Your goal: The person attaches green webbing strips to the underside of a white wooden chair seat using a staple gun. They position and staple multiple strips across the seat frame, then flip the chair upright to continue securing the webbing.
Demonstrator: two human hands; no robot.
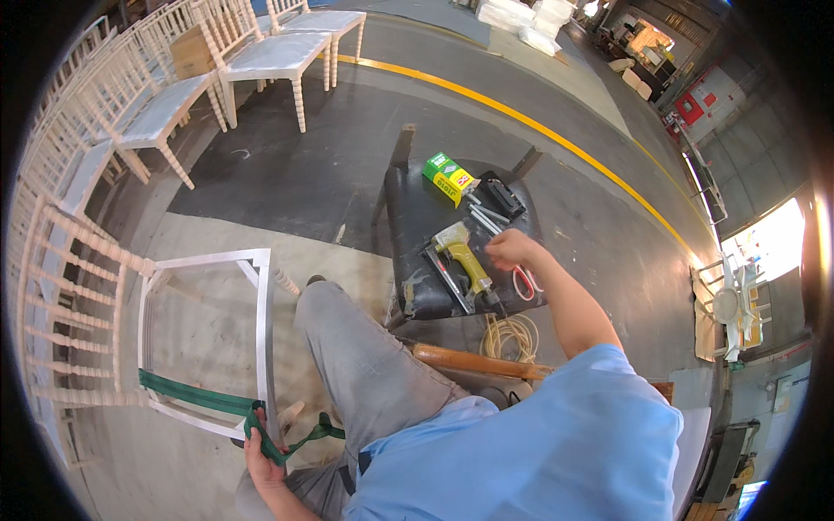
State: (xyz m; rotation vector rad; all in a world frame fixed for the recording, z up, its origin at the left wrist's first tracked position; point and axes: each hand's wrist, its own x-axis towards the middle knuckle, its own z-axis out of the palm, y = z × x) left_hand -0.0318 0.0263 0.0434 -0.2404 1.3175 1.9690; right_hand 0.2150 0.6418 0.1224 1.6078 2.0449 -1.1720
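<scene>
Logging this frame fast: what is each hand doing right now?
Left hand: shut on the flat green webbing strap.
Right hand: over the yellow staple gun; grip cannot be told.

Workshop hall. Dark concrete floor (347,148); yellow line (521,122) runs from 12 toward 3 o'clock. Pale unfinished chairs (156,113) in rows at 10–11 o'clock. White stacks (530,17) at 12. Red panel (689,108) at 2. Bright daylight opening (769,243) at 3.

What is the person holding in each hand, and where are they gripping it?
Left hand grips the green webbing strap at its end by the chair frame. Right hand reaches over the tools; holding anything cannot be told.
</scene>
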